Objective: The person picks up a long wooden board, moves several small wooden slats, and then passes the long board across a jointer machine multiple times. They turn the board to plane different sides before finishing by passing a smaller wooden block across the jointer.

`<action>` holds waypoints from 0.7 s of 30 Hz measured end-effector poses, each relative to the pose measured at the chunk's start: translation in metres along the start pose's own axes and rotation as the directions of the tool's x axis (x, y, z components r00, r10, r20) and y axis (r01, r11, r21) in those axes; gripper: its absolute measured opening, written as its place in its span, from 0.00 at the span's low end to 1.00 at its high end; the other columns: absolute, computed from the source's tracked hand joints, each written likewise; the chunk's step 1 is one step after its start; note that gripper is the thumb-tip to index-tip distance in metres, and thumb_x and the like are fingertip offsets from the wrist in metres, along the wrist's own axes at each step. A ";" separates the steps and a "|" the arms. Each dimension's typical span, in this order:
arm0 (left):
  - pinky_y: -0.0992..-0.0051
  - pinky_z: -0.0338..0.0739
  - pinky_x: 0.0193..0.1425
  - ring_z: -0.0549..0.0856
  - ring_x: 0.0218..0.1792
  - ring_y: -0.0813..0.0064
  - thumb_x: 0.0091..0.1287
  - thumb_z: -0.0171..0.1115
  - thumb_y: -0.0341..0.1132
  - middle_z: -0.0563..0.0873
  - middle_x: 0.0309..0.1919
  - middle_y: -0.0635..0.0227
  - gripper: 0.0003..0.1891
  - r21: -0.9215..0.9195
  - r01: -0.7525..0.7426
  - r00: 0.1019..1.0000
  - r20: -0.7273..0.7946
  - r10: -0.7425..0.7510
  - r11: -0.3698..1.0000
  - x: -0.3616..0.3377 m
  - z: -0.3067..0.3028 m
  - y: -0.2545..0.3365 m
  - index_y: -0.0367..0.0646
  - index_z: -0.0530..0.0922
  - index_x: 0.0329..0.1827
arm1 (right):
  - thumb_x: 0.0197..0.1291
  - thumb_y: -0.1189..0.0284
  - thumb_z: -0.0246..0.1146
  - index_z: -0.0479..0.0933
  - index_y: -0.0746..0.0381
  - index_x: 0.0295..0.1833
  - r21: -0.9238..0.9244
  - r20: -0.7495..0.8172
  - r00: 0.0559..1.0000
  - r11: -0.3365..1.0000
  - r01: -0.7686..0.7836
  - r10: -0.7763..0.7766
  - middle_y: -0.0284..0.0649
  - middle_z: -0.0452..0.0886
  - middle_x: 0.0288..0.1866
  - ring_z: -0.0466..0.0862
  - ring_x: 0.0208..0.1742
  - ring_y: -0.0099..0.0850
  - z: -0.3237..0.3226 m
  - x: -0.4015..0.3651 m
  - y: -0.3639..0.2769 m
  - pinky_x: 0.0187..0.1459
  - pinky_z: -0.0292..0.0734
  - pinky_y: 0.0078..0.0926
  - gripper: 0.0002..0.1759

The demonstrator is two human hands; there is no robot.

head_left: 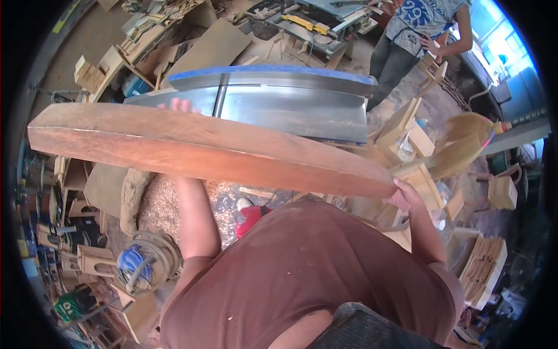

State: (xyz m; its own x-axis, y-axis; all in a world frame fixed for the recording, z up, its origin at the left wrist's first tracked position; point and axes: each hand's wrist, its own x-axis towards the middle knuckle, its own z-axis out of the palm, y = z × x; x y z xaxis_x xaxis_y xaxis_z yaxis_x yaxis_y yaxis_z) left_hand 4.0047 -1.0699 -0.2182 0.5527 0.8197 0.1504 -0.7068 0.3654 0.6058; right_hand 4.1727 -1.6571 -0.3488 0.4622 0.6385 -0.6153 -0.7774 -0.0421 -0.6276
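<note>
A long, thick wooden beam (221, 154) spans the view in front of my chest, its left end higher than its right. Under and behind its left half is my left hand (181, 106), with only the fingertips showing over the far edge and the palm hidden by the wood. My right hand (407, 196) grips the right end, fingers wrapped round the corner. Just beyond the beam stands a jointer (290, 113) with a shiny metal bed and a blue-topped fence (273, 71); the beam overlaps its near side in this view.
Wood shavings (160, 206) cover the floor below. A hose coil with a blue-topped machine (136, 264) sits lower left. Wooden pieces (407, 131) and a straw broom (465, 142) are to the right. Another person (415, 41) stands behind the jointer, near a saw table (317, 26).
</note>
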 end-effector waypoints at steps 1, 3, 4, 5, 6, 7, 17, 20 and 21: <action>0.49 0.61 0.78 0.68 0.73 0.52 0.73 0.42 0.66 0.67 0.74 0.53 0.39 0.003 0.117 0.953 0.280 -0.113 0.993 0.004 -0.008 0.031 0.48 0.59 0.77 | 0.66 0.59 0.64 0.62 0.64 0.74 0.037 0.000 1.000 0.999 0.026 -0.026 0.48 0.75 0.69 0.77 0.67 0.45 -0.025 0.003 -0.010 0.62 0.77 0.54 0.37; 0.49 0.64 0.76 0.67 0.73 0.51 0.73 0.43 0.66 0.68 0.72 0.53 0.39 0.058 0.203 0.842 0.499 -0.204 0.978 -0.009 -0.020 0.057 0.44 0.61 0.76 | 0.67 0.59 0.63 0.59 0.65 0.75 -0.001 0.028 0.993 0.994 0.113 -0.113 0.50 0.71 0.72 0.75 0.70 0.46 -0.059 0.002 -0.027 0.65 0.74 0.56 0.38; 0.49 0.66 0.75 0.68 0.72 0.51 0.73 0.45 0.66 0.70 0.70 0.53 0.39 0.045 0.093 0.981 0.170 -0.099 0.995 -0.017 -0.015 0.049 0.43 0.62 0.75 | 0.68 0.59 0.61 0.56 0.66 0.77 -0.023 0.049 0.973 0.973 0.228 -0.226 0.52 0.68 0.75 0.72 0.72 0.46 -0.075 0.005 -0.038 0.67 0.72 0.58 0.39; 0.49 0.68 0.73 0.70 0.70 0.51 0.72 0.46 0.66 0.72 0.68 0.53 0.39 0.065 -0.025 0.985 -0.172 0.036 0.998 -0.023 -0.009 0.039 0.41 0.62 0.73 | 0.67 0.60 0.61 0.53 0.66 0.78 -0.023 0.090 0.979 0.982 0.185 -0.182 0.52 0.64 0.77 0.68 0.75 0.48 -0.099 0.006 -0.052 0.69 0.69 0.59 0.41; 0.49 0.69 0.72 0.70 0.69 0.51 0.72 0.48 0.66 0.72 0.68 0.53 0.40 0.054 -0.030 0.969 -0.243 0.042 0.998 -0.033 0.008 0.014 0.42 0.62 0.74 | 0.67 0.61 0.61 0.51 0.66 0.79 -0.025 0.131 0.981 0.988 0.150 -0.145 0.52 0.61 0.79 0.64 0.78 0.49 -0.127 0.008 -0.073 0.71 0.65 0.61 0.43; 0.50 0.69 0.72 0.71 0.69 0.51 0.71 0.49 0.66 0.72 0.68 0.53 0.40 0.052 -0.018 0.947 -0.320 0.034 0.998 -0.044 0.016 -0.007 0.43 0.62 0.75 | 0.68 0.56 0.60 0.50 0.65 0.80 -0.098 0.101 0.992 0.992 0.085 -0.076 0.51 0.61 0.79 0.64 0.78 0.49 -0.164 0.009 -0.093 0.71 0.65 0.60 0.44; 0.42 0.65 0.73 0.68 0.72 0.49 0.73 0.44 0.67 0.67 0.73 0.49 0.41 -0.348 0.445 0.784 -0.294 -0.547 0.825 -0.036 0.031 -0.200 0.42 0.61 0.76 | 0.62 0.29 0.50 0.60 0.62 0.78 -0.397 -0.662 0.748 0.872 -0.287 -0.056 0.46 0.69 0.75 0.73 0.71 0.43 -0.253 0.012 -0.254 0.69 0.69 0.46 0.54; 0.46 0.60 0.78 0.64 0.75 0.49 0.74 0.42 0.66 0.62 0.77 0.51 0.40 -0.414 0.350 0.740 -0.429 -0.519 0.840 -0.051 0.058 -0.253 0.44 0.59 0.78 | 0.65 0.32 0.53 0.60 0.65 0.78 -0.523 -0.607 0.778 0.818 -0.238 -0.162 0.47 0.70 0.73 0.74 0.70 0.41 -0.318 0.036 -0.275 0.70 0.68 0.40 0.52; 0.46 0.60 0.78 0.64 0.75 0.49 0.74 0.42 0.66 0.62 0.77 0.51 0.40 -0.418 0.323 0.742 -0.445 -0.501 0.849 -0.054 0.070 -0.272 0.44 0.59 0.78 | 0.66 0.35 0.54 0.61 0.66 0.77 -0.560 -0.548 0.814 0.807 -0.187 -0.192 0.48 0.70 0.74 0.74 0.70 0.41 -0.333 0.049 -0.294 0.70 0.68 0.39 0.51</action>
State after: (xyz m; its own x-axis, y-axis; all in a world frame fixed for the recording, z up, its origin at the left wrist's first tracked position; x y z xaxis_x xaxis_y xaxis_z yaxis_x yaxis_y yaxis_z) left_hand 4.1979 -1.2443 -0.3369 0.5682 0.6215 -0.5392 -0.6065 0.7593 0.2361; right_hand 4.5661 -1.8699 -0.3530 0.7593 0.1066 -0.6419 -0.4749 -0.5835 -0.6587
